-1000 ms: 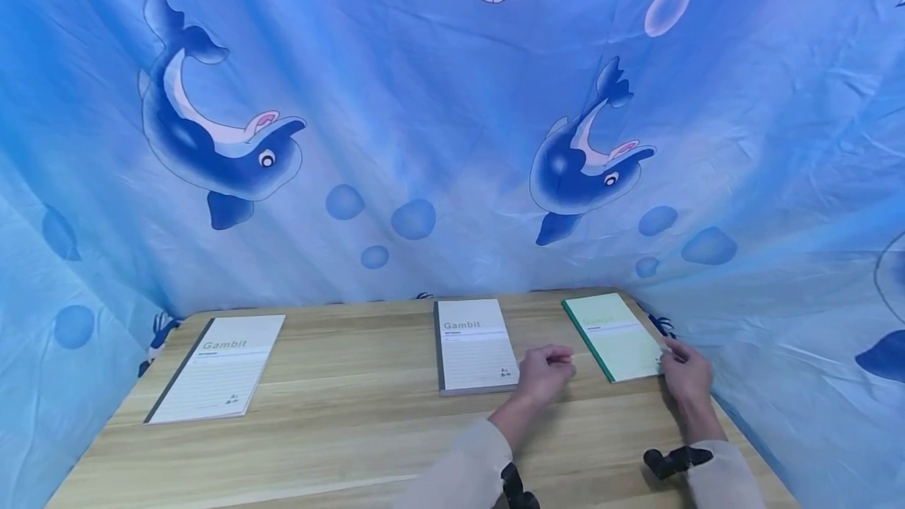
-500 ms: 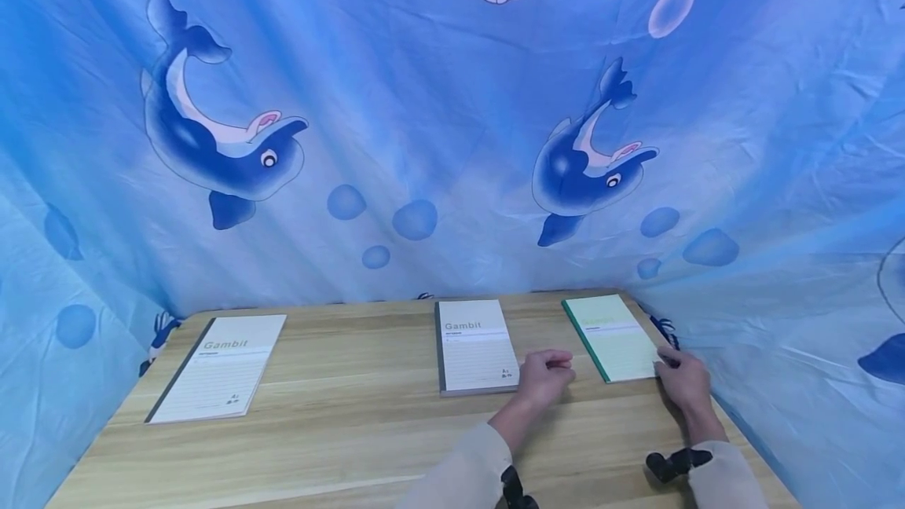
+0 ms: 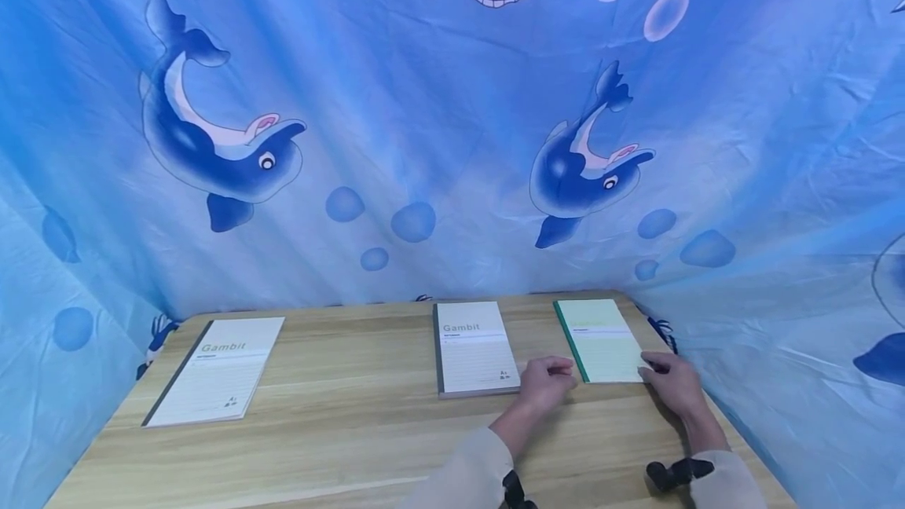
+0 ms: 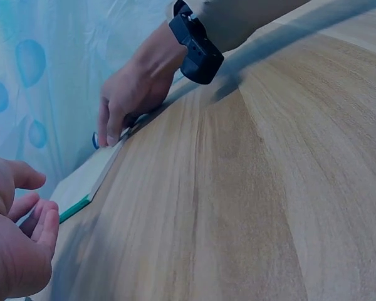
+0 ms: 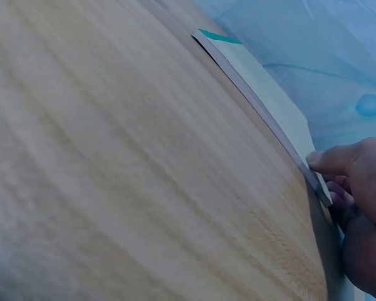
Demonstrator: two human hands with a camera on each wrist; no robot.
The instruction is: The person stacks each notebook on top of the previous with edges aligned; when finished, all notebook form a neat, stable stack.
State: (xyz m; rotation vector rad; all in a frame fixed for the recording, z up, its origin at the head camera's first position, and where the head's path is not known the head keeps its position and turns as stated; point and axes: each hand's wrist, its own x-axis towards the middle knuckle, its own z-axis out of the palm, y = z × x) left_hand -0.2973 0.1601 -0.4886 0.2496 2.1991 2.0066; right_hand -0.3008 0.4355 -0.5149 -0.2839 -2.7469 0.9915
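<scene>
In the head view, a pale green notebook (image 3: pixel 601 344) with a green spine lies at the back right of the table. My right hand (image 3: pixel 675 383) pinches its near right corner; the right wrist view shows the thumb on the cover of the notebook (image 5: pixel 269 94) and the fingers curled under its edge. Just off the near left corner is my left hand (image 3: pixel 544 383), its fingers loosely bent and nothing in its grasp. Seen from the left wrist, a gap separates thumb and fingertips of the left hand (image 4: pixel 19 232), with the green spine right behind them.
A white Gambit notebook (image 3: pixel 475 348) with a grey spine lies left of my left hand, overlapped by it in the head view. Another white notebook (image 3: pixel 215 371) lies far left. A blue dolphin-print curtain (image 3: pixel 424 140) hangs behind and beside the wooden table (image 3: pixel 339 446).
My right hand has moved left, and the green notebook has slid left and turned straighter, its spine coming close to my left hand. The left hand has stayed nearly still.
</scene>
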